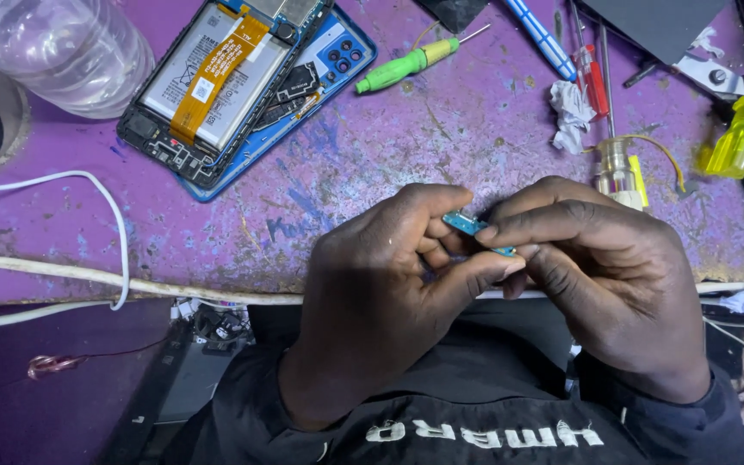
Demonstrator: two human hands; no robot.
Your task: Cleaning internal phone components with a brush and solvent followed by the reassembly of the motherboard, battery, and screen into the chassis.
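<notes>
Left hand (389, 284) and right hand (600, 275) are curled together above the purple bench's (441, 129) near edge — a small blue circuit part (467, 226) is pinched between fingertips, long axis slanting down-right.

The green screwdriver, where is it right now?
In the head view, the green screwdriver lies on the purple workbench near the top centre, just right of the opened phone, well above both hands.

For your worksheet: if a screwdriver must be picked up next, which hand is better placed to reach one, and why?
Probably the right hand. The yellow screwdriver and red screwdriver lie on its side; the green screwdriver is farther off. The left hand also pinches the small blue part.
</notes>
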